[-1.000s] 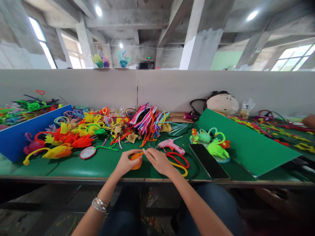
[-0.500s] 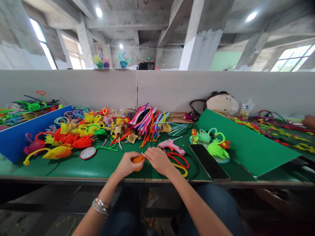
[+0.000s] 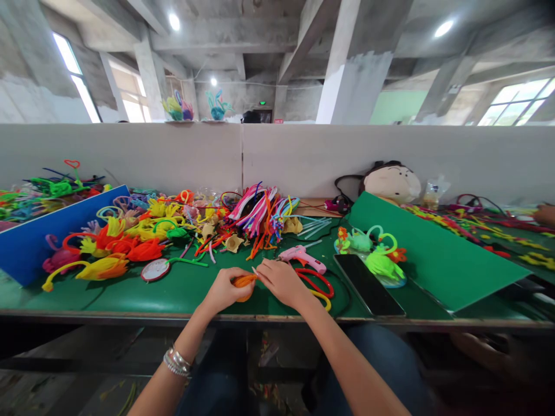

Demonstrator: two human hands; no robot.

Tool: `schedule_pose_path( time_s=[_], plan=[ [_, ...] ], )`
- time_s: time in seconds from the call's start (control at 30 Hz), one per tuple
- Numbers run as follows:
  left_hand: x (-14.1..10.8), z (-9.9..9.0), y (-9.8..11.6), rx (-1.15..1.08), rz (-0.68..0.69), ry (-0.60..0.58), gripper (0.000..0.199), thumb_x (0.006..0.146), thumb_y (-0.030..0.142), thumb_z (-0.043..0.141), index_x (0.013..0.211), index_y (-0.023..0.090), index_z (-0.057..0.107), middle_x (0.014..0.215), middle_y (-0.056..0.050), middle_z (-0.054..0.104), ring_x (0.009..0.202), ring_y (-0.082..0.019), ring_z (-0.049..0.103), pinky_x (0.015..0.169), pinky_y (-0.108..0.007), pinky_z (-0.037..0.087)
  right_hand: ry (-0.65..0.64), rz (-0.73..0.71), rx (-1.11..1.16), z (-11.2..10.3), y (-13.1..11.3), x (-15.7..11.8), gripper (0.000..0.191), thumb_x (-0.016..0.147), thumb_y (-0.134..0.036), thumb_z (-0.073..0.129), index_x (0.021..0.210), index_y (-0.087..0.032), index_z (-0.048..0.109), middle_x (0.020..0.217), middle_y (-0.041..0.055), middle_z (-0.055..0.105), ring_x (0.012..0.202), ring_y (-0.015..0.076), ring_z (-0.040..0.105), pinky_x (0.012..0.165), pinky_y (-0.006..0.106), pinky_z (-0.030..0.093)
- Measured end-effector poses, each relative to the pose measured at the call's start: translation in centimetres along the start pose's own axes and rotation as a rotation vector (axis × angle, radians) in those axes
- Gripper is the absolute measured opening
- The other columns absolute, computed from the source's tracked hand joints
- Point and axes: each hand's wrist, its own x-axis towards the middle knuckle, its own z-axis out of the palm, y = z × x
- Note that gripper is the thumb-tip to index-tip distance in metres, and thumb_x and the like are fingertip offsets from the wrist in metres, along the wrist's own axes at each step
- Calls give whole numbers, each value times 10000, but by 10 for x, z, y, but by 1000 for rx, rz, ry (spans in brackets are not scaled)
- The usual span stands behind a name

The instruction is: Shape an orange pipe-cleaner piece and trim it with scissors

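Note:
My left hand (image 3: 222,293) is wrapped round a bundle of orange pipe cleaners (image 3: 245,281), low over the front of the green table. At the bundle's right end, the fingers of my right hand (image 3: 280,283) are pinched together on its tip; the exact contact is partly hidden by the fingers. Just behind my right hand lies a pink glue gun (image 3: 306,258). Bent red pipe cleaners (image 3: 323,281) and a yellow one (image 3: 324,299) rest to the right of that hand.
A black phone (image 3: 368,286) lies at right, beside green pipe-cleaner swans (image 3: 384,263) and a green board (image 3: 433,254). Left are finished orange and yellow pieces (image 3: 104,268), a round white disc (image 3: 155,270) and a blue board (image 3: 26,248). Loose pipe cleaners (image 3: 255,211) are heaped behind.
My right fingers have shifted slightly at the tip of the orange bundle, and a little more orange shows between the hands. My left hand keeps its hold.

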Motion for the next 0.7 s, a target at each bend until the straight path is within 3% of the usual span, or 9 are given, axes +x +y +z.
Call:
schedule_pose_path(
  time_s=[0.17,0.5,0.7],
  plan=[
    [2,1,-1,19,-15,-25,226,646,285,584,765,123,686,729,-43,676,659,-142,586,617,-206,435,-38,-42,-58,1,0,1,187,879,-213,349,820,-172,522,828,25,570,744,138,521,634,256,340],
    [1,4,1,39,-38,3,240,644,296,581,762,113,683,705,-42,666,630,-134,568,591,-199,425,52,-139,-295,5,-1,-3,116,838,-177,412,856,-167,526,776,31,564,742,161,523,616,284,314],
    [3,5,-2,1,-74,-18,264,649,325,585,774,116,686,709,-36,670,626,-131,564,593,-195,432,116,-34,-263,8,7,-3,141,840,-176,391,788,-171,522,732,12,557,637,127,512,554,265,286]
  ],
)
